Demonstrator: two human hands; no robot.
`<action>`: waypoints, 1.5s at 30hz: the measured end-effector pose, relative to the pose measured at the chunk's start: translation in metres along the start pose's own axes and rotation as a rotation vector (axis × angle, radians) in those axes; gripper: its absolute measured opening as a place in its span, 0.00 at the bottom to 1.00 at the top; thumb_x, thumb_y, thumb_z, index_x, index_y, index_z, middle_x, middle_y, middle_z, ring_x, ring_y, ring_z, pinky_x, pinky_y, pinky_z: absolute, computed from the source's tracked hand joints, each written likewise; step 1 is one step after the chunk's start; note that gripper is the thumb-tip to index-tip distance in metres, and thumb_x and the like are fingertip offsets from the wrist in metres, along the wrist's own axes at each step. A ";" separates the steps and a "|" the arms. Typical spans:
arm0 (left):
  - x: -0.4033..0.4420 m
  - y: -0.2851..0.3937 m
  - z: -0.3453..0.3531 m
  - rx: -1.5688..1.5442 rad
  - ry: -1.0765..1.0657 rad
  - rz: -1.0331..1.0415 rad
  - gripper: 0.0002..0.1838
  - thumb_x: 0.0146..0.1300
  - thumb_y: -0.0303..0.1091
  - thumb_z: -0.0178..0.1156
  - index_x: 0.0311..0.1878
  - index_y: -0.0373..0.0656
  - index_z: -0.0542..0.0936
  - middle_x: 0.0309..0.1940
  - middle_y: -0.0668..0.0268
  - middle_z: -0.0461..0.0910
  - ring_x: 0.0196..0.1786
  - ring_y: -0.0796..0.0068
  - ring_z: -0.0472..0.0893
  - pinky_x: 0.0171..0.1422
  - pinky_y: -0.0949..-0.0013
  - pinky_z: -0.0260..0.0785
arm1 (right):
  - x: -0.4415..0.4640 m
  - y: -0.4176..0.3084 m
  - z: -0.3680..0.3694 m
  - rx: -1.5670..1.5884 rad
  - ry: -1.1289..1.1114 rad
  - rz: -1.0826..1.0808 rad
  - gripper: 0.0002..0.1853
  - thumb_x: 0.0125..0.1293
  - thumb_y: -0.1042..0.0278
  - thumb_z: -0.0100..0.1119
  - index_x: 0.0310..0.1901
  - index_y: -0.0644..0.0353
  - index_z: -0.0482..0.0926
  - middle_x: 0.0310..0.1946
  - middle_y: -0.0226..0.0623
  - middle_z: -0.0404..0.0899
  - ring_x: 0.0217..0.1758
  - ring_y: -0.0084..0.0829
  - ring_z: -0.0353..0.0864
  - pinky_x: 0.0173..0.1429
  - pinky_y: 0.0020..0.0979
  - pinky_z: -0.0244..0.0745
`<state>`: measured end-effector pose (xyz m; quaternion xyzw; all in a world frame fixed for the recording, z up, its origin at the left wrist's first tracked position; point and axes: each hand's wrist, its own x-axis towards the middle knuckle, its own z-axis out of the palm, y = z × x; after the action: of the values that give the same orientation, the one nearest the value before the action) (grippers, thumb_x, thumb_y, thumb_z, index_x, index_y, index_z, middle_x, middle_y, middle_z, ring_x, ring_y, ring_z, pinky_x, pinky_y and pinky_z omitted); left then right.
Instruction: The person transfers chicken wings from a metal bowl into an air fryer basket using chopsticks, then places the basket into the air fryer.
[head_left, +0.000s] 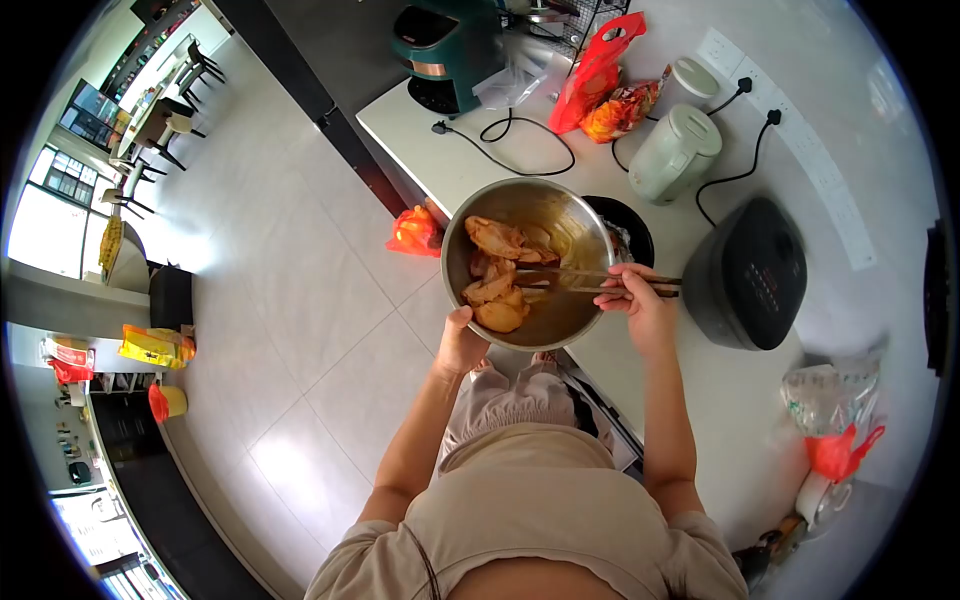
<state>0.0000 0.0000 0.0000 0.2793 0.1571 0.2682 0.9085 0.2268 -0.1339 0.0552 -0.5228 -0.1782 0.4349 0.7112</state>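
Right fingers (632, 269) grip chopsticks (580, 272) crosswise, tips leftward, seemingly touching meat (498, 312); left fingers (458, 318), bowl (560, 328)

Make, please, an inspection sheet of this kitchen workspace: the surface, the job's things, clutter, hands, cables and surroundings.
Surface: white counter, bearing a green kettle and a black cooker, among other items.
Job's things: metal bowl with meat pieces; chopsticks reach into it.
Clutter: red bag, orange packet and clear plastic bag, toward the counter's far end.
Hands: left hand grips the bowl's edge; right hand holds the chopsticks.
Cables: one black cable curls on the counter, its plug lying loose; two other plugs sit in wall sockets.
Surroundings: tiled floor at left, chairs farther off.
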 end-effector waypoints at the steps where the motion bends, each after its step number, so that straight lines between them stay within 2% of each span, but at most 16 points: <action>1: 0.000 0.000 0.002 0.010 0.004 0.000 0.48 0.51 0.56 0.60 0.69 0.38 0.54 0.68 0.57 0.58 0.69 0.57 0.59 0.73 0.56 0.49 | -0.003 0.001 0.004 0.029 0.016 -0.014 0.12 0.66 0.67 0.52 0.44 0.68 0.77 0.34 0.45 0.78 0.31 0.39 0.83 0.39 0.34 0.81; 5: 0.003 0.007 -0.009 0.062 0.001 -0.048 0.47 0.51 0.56 0.60 0.68 0.38 0.56 0.67 0.57 0.58 0.68 0.58 0.60 0.72 0.56 0.51 | 0.003 0.003 0.041 0.106 0.030 -0.096 0.13 0.66 0.68 0.51 0.43 0.70 0.76 0.32 0.42 0.78 0.31 0.37 0.83 0.39 0.31 0.81; 9: -0.001 0.004 -0.004 0.045 0.046 -0.024 0.45 0.51 0.56 0.59 0.68 0.38 0.57 0.67 0.58 0.59 0.68 0.59 0.60 0.71 0.55 0.52 | 0.000 -0.016 0.046 -0.105 0.187 -0.265 0.12 0.67 0.69 0.50 0.43 0.71 0.76 0.32 0.42 0.79 0.31 0.34 0.83 0.38 0.29 0.81; 12: -0.004 0.002 -0.010 0.032 0.066 -0.021 0.46 0.51 0.56 0.59 0.68 0.38 0.57 0.67 0.58 0.59 0.68 0.59 0.60 0.71 0.55 0.53 | -0.004 -0.030 0.023 -0.222 0.262 -0.344 0.11 0.67 0.70 0.50 0.42 0.70 0.77 0.33 0.43 0.79 0.31 0.32 0.83 0.37 0.28 0.80; 15: -0.007 -0.002 -0.003 0.035 0.070 -0.019 0.46 0.51 0.56 0.60 0.68 0.38 0.57 0.67 0.58 0.59 0.68 0.58 0.60 0.70 0.54 0.53 | -0.007 -0.029 0.007 -0.281 0.144 -0.244 0.12 0.67 0.69 0.50 0.42 0.70 0.77 0.32 0.43 0.79 0.31 0.32 0.83 0.37 0.28 0.80; 19: -0.002 -0.005 0.002 0.031 0.032 -0.036 0.46 0.51 0.56 0.59 0.68 0.38 0.57 0.67 0.58 0.58 0.68 0.58 0.60 0.70 0.54 0.52 | -0.006 -0.009 0.026 -0.146 0.020 -0.039 0.12 0.67 0.69 0.51 0.42 0.70 0.77 0.30 0.43 0.79 0.29 0.32 0.82 0.36 0.28 0.80; 23: -0.002 -0.005 0.005 0.049 0.065 -0.021 0.46 0.51 0.57 0.59 0.68 0.39 0.57 0.67 0.58 0.59 0.68 0.59 0.60 0.70 0.54 0.52 | -0.023 -0.034 0.021 -0.257 0.087 -0.214 0.11 0.65 0.69 0.51 0.38 0.68 0.78 0.28 0.39 0.79 0.26 0.30 0.81 0.31 0.28 0.79; 24: -0.003 -0.005 0.003 0.055 0.074 -0.023 0.46 0.51 0.57 0.59 0.68 0.39 0.57 0.67 0.59 0.59 0.68 0.59 0.60 0.70 0.55 0.52 | -0.026 -0.045 0.014 -0.322 0.099 -0.313 0.10 0.65 0.69 0.51 0.37 0.68 0.78 0.26 0.38 0.78 0.23 0.28 0.80 0.28 0.26 0.78; 27: -0.002 -0.003 -0.004 0.069 0.087 -0.024 0.46 0.51 0.57 0.59 0.68 0.40 0.57 0.67 0.60 0.59 0.68 0.61 0.60 0.70 0.55 0.52 | -0.036 -0.072 0.000 -0.447 0.098 -0.145 0.10 0.65 0.70 0.52 0.39 0.68 0.78 0.28 0.40 0.78 0.23 0.27 0.80 0.27 0.24 0.76; 28: 0.000 -0.004 -0.003 0.064 0.077 -0.015 0.46 0.51 0.57 0.59 0.68 0.40 0.57 0.67 0.60 0.59 0.68 0.61 0.60 0.70 0.55 0.52 | -0.034 -0.073 0.007 -0.486 0.128 -0.044 0.10 0.64 0.70 0.52 0.38 0.68 0.78 0.28 0.41 0.78 0.23 0.29 0.81 0.26 0.25 0.77; 31: 0.002 -0.007 0.000 0.081 0.061 0.006 0.45 0.51 0.57 0.59 0.68 0.41 0.58 0.67 0.61 0.60 0.68 0.62 0.60 0.70 0.56 0.53 | -0.023 -0.039 0.029 -0.281 0.214 0.070 0.11 0.64 0.69 0.53 0.38 0.70 0.77 0.28 0.42 0.78 0.25 0.33 0.83 0.30 0.27 0.80; 34: 0.001 -0.016 -0.006 0.111 0.057 0.010 0.44 0.51 0.56 0.60 0.67 0.41 0.59 0.66 0.62 0.62 0.67 0.63 0.62 0.69 0.56 0.53 | -0.020 0.003 0.027 0.013 0.217 0.069 0.12 0.65 0.68 0.52 0.40 0.71 0.76 0.29 0.44 0.79 0.28 0.37 0.84 0.33 0.29 0.81; 37: -0.002 -0.012 -0.004 0.055 0.064 -0.010 0.44 0.51 0.56 0.60 0.67 0.41 0.59 0.65 0.62 0.62 0.67 0.63 0.63 0.69 0.56 0.54 | -0.023 0.025 0.029 0.162 0.265 -0.067 0.12 0.66 0.68 0.51 0.40 0.71 0.75 0.30 0.45 0.79 0.28 0.39 0.83 0.34 0.29 0.81; 45: 0.004 -0.004 0.007 0.032 0.076 0.042 0.44 0.50 0.56 0.61 0.67 0.41 0.59 0.65 0.61 0.63 0.66 0.62 0.63 0.69 0.56 0.54 | -0.022 0.001 0.029 0.080 0.372 -0.327 0.11 0.66 0.69 0.51 0.40 0.71 0.75 0.30 0.45 0.79 0.27 0.37 0.83 0.32 0.29 0.81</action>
<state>0.0080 -0.0040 0.0027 0.2865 0.1898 0.2951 0.8915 0.1933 -0.1345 0.0706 -0.5293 -0.1091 0.2170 0.8130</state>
